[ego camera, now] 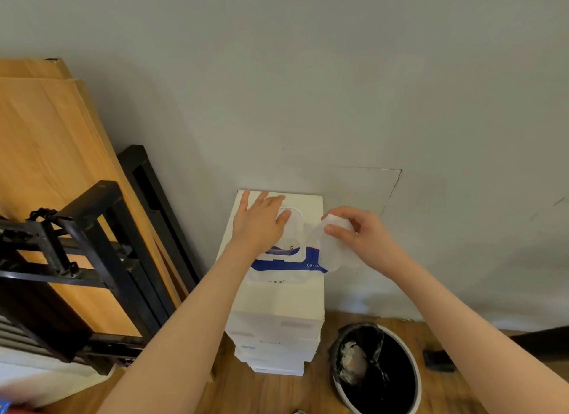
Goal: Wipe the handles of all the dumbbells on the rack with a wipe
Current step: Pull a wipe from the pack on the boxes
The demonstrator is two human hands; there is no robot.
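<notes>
A white and blue wipe pack (284,259) lies on top of a stack of white boxes (278,318) against the wall. My left hand (260,221) presses flat on the pack's open flip lid, fingers straight. My right hand (358,238) pinches a white wipe (331,247) between thumb and fingers just right of the pack, and the wipe hangs down from the fingers. No dumbbells are in view.
A black metal frame (92,259) and wooden boards (46,167) lean at the left. A round bin with a black liner (378,370) stands on the wooden floor right of the boxes. A small dark object (437,361) lies by the wall.
</notes>
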